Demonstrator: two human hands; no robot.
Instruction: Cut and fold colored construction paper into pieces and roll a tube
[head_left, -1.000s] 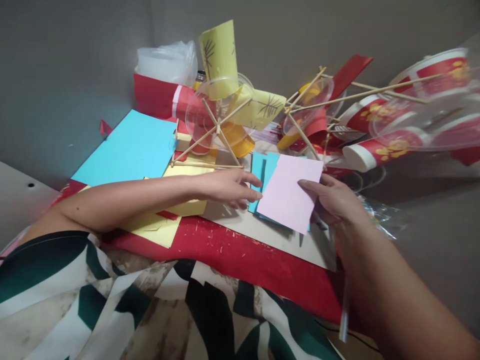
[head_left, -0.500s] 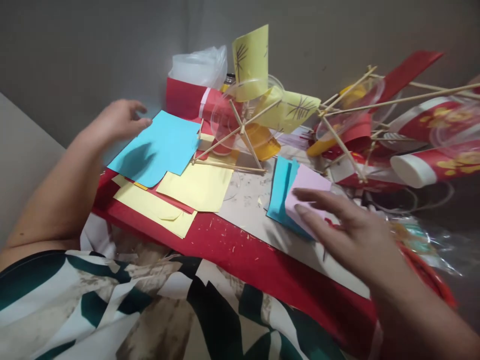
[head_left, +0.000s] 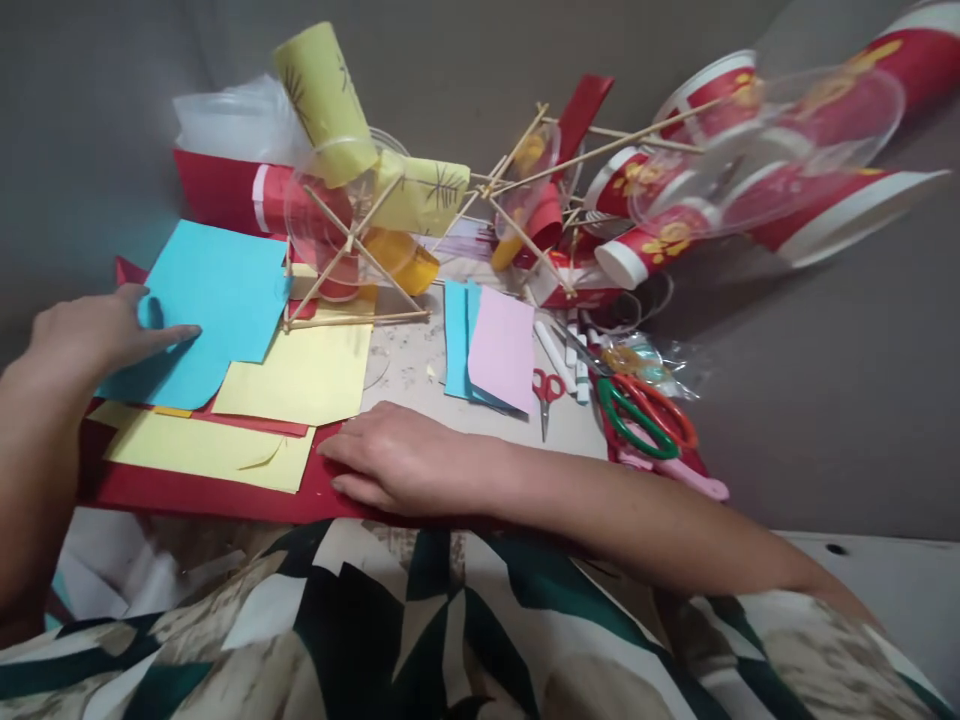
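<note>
My left hand (head_left: 97, 335) rests on the left edge of a large blue paper sheet (head_left: 217, 295), forefinger stretched flat across it and nothing gripped. My right hand (head_left: 394, 462) lies palm down, fingers extended, on the red sheet (head_left: 225, 495) at the near edge of the board, its fingertips close to the corner of a yellow sheet (head_left: 296, 375). A pink paper (head_left: 504, 345) lies on a small blue stack (head_left: 456, 340) beyond my right hand, apart from it.
A stick-and-cup model with yellow paper rolls (head_left: 352, 215) stands behind the sheets. Red paper cups (head_left: 660, 235) and sticks pile up at the back right. Small red scissors (head_left: 545, 392), white markers (head_left: 559, 355) and green-and-orange scissors (head_left: 645, 415) lie right of the pink paper.
My right hand let go of the pink paper, which now lies on the blue stack, and came down flat on the red sheet. My left hand moved left onto the large blue sheet.
</note>
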